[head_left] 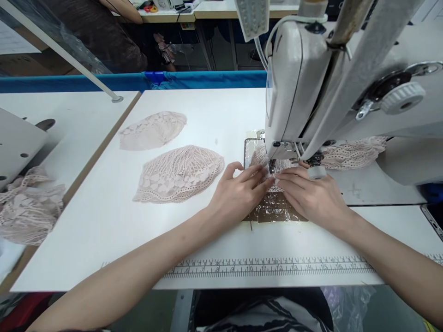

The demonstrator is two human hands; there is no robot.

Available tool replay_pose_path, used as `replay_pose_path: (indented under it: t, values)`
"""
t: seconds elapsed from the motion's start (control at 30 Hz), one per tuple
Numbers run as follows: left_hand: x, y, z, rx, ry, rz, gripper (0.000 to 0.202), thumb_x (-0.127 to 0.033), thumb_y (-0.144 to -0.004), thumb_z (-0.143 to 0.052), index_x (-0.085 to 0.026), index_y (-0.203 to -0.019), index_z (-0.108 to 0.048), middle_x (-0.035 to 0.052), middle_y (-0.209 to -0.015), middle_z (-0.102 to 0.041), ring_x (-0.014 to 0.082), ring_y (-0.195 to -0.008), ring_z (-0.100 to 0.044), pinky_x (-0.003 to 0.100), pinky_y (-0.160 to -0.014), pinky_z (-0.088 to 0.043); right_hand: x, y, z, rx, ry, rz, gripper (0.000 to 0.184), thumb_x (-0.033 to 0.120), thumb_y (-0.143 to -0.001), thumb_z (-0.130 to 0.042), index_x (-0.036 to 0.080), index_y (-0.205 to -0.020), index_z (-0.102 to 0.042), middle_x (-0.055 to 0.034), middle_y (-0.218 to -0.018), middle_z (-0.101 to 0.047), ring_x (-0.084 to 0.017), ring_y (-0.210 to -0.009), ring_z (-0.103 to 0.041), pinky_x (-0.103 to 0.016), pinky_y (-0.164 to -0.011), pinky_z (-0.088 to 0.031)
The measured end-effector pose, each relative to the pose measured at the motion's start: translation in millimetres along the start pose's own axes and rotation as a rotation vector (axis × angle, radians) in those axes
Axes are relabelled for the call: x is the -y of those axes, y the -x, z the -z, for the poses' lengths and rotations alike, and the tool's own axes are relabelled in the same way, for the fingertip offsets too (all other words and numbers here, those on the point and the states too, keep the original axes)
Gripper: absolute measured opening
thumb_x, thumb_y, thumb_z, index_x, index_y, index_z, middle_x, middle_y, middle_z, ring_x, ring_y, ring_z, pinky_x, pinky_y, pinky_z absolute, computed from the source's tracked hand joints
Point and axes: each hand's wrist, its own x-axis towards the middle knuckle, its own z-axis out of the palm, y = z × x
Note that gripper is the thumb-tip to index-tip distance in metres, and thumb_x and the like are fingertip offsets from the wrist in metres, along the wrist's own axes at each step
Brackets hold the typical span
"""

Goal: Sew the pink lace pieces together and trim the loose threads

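Note:
My left hand point(238, 191) and my right hand point(309, 193) lie side by side just in front of the needle of a white sewing machine point(304, 87). Their fingertips press a small piece of pale pink lace point(275, 183) flat on the machine bed under the presser foot point(272, 168). Both hands' fingers are drawn together on the lace. More of the same lace point(349, 154) trails out behind the machine to the right.
Two pale pink lace cups point(180, 173) point(152, 130) lie on the white table point(104, 216) to the left. A heap of lace point(27, 207) sits at the far left edge. A printed ruler point(270, 266) runs along the table's front edge.

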Motion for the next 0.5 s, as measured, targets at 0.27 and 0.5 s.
replay_pose_path:
  t: [0.27, 0.5]
  values:
    - [-9, 10, 2.2, -0.028, -0.075, -0.034, 0.029, -0.012, -0.095, -0.048, -0.017, -0.121, -0.061, 0.0085, -0.119, -0.069, 0.0218, -0.118, -0.059, 0.041, -0.092, -0.037, -1, 2, 2, 0.010, -0.024, 0.071, 0.022, 0.007, -0.088, -0.053, 0.018, -0.090, -0.072, -0.0028, -0.100, -0.075, -0.019, -0.085, -0.067, -0.042, -0.097, -0.047]
    - [-10, 8, 5.7, -0.042, -0.021, -0.018, 0.027, -0.012, -0.094, -0.050, -0.014, -0.117, -0.065, 0.0092, -0.113, -0.072, 0.0232, -0.113, -0.062, 0.041, -0.091, -0.038, -1, 2, 1, -0.008, -0.034, 0.070, 0.021, 0.006, -0.087, -0.055, 0.016, -0.090, -0.072, -0.0035, -0.097, -0.075, -0.020, -0.089, -0.067, -0.042, -0.097, -0.048]
